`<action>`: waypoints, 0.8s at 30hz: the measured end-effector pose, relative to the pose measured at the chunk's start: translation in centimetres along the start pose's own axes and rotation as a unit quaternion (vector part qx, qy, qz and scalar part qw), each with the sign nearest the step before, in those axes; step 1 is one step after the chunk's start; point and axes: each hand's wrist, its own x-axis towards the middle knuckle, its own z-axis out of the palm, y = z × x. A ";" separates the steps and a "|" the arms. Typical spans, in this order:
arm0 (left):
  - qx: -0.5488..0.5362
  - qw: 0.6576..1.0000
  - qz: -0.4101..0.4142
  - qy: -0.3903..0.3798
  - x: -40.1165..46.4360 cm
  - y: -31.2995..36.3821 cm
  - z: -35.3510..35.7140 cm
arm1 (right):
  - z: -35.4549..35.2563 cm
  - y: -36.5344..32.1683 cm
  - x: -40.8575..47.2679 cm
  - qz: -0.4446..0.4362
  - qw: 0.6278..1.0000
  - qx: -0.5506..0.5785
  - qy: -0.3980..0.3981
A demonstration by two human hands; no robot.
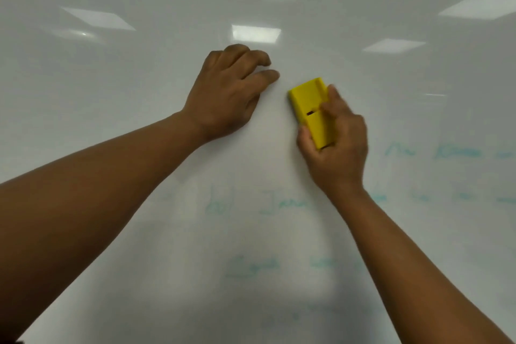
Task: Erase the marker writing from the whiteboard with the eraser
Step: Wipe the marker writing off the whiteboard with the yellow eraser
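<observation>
A glossy whiteboard fills the whole view. My right hand grips a yellow eraser and presses it flat against the board near the centre. My left hand rests on the board just left of the eraser, fingers loosely curled, holding nothing. Faint teal marker writing runs to the right of my right hand. More teal writing lies below both hands, and another blurred line of writing sits lower still.
Ceiling light panels are reflected in the upper part of the board. My two forearms cross the lower left and lower right of the view and hide parts of the board.
</observation>
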 end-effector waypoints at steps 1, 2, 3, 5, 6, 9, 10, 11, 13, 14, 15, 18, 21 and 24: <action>-0.005 1.000 -0.012 -0.003 0.2 0.7 0.2 | -0.3 0.4 0.3 0.024 1.000 0.005 0.016; -0.009 1.000 -0.023 -0.006 0.4 1.5 0.5 | -0.2 0.3 0.4 0.034 0.999 0.005 0.023; -0.013 0.999 -0.031 -0.009 0.6 2.3 0.8 | 0.1 -0.1 0.2 0.026 0.999 -0.002 0.023; -0.019 0.999 -0.045 -0.012 0.8 3.8 1.4 | 0.6 -0.8 -1.0 -0.010 1.000 -0.003 0.001; -0.018 0.999 -0.049 -0.012 0.8 4.3 1.7 | 0.5 -0.7 -1.6 -0.025 1.000 0.004 -0.013; -0.003 0.998 -0.059 -0.003 0.5 4.8 2.2 | -1.1 1.8 -1.8 -0.042 0.999 -0.009 -0.003; -0.001 0.998 -0.064 0.001 0.4 4.9 2.4 | -1.8 2.9 -1.3 -0.013 0.999 -0.019 0.026; 0.001 0.997 -0.074 0.007 0.4 5.1 2.6 | -2.2 3.7 -0.8 0.034 0.997 -0.022 0.059; 0.000 0.994 -0.105 0.016 0.3 5.8 2.9 | -2.1 3.7 -0.1 0.105 0.989 -0.015 0.101; -0.006 0.992 -0.125 0.019 0.2 6.3 3.1 | -1.6 2.9 -0.3 0.102 0.990 -0.015 0.099; -0.013 0.989 -0.145 0.023 0.2 6.9 3.3 | -1.2 2.1 -1.0 0.078 0.994 -0.012 0.079; -0.013 0.985 -0.168 0.024 0.2 7.8 3.5 | -1.6 1.7 -2.8 0.002 1.000 0.008 0.007; -0.004 0.988 -0.156 0.014 0.2 7.7 3.4 | -3.8 4.8 -1.5 0.052 0.997 -0.028 0.046; 0.017 0.988 -0.155 0.006 0.3 7.7 3.5 | -4.4 5.7 0.0 0.122 0.987 -0.032 0.101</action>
